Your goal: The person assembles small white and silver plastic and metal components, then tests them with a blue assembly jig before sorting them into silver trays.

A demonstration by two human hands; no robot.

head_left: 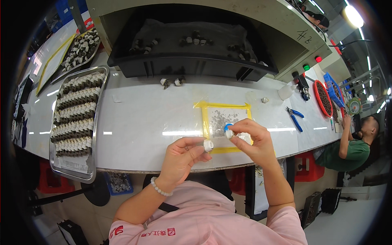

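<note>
Left hand (182,153) pinching a small white plastic cap-shaped part (208,145) between thumb and fingertips, fingers shut tight on it, just above the near edge of the long white bench (143,122). Right hand (251,136) holding a second small white part with a blue tip (228,130), fingers clamped on it too, over the yellow-taped clear square (226,122) near that same edge.

Could slip. Tiny, smooth parts, held only by fingertips, so a loose pinch probably drops one off the near edge and down to the floor. Could also push together crooked if the two parts meet tilted. Grey crumbs on the taped square might stick to a part.

Along the left end of the bench, a long silver metal tray (75,118) packed with rows of grey and white parts. At the far edge, a black plastic bin (188,49) with loose parts inside, and two stray ones (171,81) just in front. Toward the right end, blue-handled pliers (295,116), well apart from the hands. Nothing between the two hands. Another person in a green shirt (355,151) working past the right end.
</note>
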